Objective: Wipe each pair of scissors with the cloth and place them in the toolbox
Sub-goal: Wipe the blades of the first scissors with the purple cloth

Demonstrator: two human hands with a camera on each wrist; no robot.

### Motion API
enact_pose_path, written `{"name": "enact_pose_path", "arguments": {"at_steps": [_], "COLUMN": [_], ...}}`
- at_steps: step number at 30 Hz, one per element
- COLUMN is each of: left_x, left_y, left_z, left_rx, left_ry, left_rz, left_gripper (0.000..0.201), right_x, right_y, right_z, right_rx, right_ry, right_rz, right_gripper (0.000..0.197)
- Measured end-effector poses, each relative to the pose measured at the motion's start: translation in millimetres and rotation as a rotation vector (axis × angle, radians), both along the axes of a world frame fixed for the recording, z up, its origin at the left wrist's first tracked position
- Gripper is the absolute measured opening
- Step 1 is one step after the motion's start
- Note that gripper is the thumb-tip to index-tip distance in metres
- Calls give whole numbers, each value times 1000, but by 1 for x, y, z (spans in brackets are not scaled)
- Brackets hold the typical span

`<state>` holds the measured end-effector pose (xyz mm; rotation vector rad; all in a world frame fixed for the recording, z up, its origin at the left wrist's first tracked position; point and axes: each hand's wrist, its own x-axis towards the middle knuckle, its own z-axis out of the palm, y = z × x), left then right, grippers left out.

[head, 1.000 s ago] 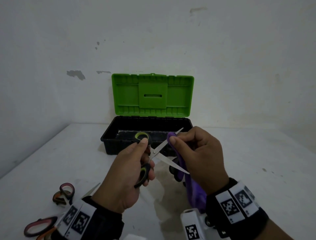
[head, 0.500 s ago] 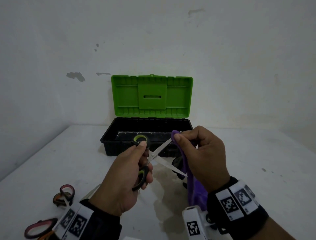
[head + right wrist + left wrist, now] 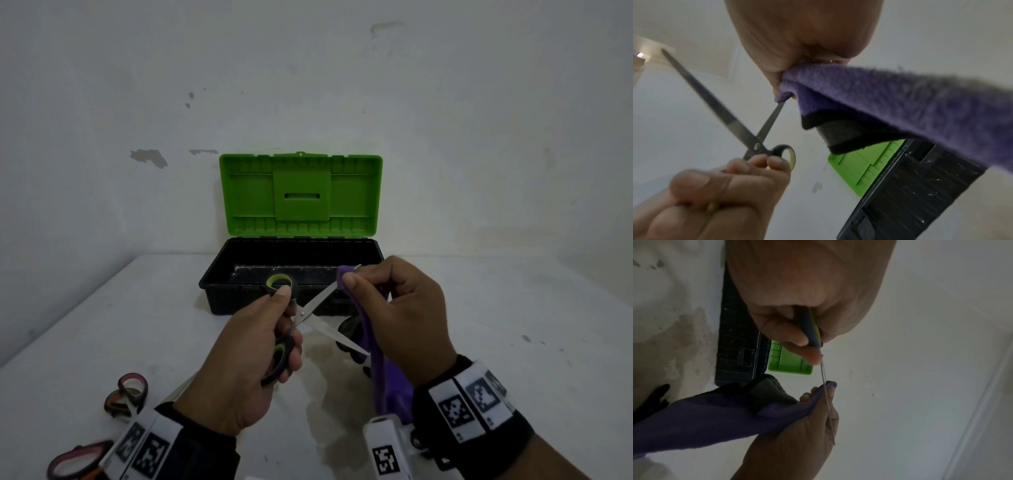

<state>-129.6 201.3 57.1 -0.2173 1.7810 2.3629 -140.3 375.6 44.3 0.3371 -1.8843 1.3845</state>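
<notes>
My left hand (image 3: 260, 346) grips the black and green handles of a pair of scissors (image 3: 310, 311), held in the air with the blades spread apart. My right hand (image 3: 394, 308) pinches a purple cloth (image 3: 383, 373) around the tip of the upper blade; the cloth's long end hangs down by my wrist. The lower blade points free toward the cloth. The right wrist view shows the scissors (image 3: 748, 134) and the cloth (image 3: 890, 100) wrapped on one blade tip. Behind my hands stands the black toolbox (image 3: 239, 284) with its green lid (image 3: 301, 195) raised.
Red-handled scissors (image 3: 126, 394) lie on the white table (image 3: 513, 325) at the near left, and another pink-handled pair (image 3: 75, 462) lies at the bottom left corner. A dark object sits on the table behind the cloth, mostly hidden. The wall stands right behind the toolbox.
My right hand slid the cloth outward along the upper blade toward its tip. The left hand kept its hold on the handles with the blades spread.
</notes>
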Motion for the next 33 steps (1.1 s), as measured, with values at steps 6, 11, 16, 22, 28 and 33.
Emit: {"name": "enact_pose_path", "arguments": {"at_steps": [6, 11, 16, 22, 28, 33], "left_x": [1, 0, 2, 0, 5, 6], "left_y": [-1, 0, -3, -5, -15, -17], "left_z": [-1, -3, -2, -5, -9, -15], "left_rx": [-44, -38, -90, -151, -370, -587], "left_ry": [12, 47, 82, 155, 247, 366], "left_rz": [-15, -4, -20, -10, -53, -154], "left_gripper": [33, 32, 36, 36, 33, 31], "right_x": [2, -3, 6, -4, -22, -27], "right_y": [-1, 7, -5, 11, 58, 68], "right_z": [-3, 1, 1, 2, 0, 13], "right_rx": [17, -16, 53, 31, 127, 177], "right_ry": [-7, 6, -7, -34, -254, -349], "right_rz": [4, -57, 13, -112, -281, -234], "right_gripper": [18, 18, 20, 20, 24, 14]}}
